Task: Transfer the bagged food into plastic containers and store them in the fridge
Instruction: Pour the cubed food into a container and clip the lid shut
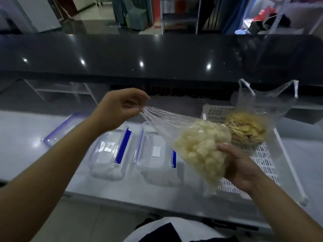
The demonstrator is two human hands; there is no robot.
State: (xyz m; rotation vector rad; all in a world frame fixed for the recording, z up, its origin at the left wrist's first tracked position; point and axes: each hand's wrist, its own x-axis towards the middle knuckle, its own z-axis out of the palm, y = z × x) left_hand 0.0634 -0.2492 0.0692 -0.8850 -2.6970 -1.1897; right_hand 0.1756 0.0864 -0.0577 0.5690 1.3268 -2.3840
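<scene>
Two hands hold one clear plastic bag [201,151] of pale, rounded food pieces above the near right part of the white counter [21,130]. Left hand [120,109] pinches the gathered neck of the bag, fingers curled round the twisted film, raised to the left of the filled part. Right hand [239,166] cups the filled lower end from the right and beneath, fingers curled against the plastic. Bag hangs tilted — neck up and left, contents down and right.

Two clear plastic containers [157,154] with blue clips sit side by side on the counter, below and left of the bag; a lid [64,128] with a blue rim lies further left. To the right, a white perforated tray [262,158] carries a second bag [246,128] of yellowish strips — handles upright, mouth open
</scene>
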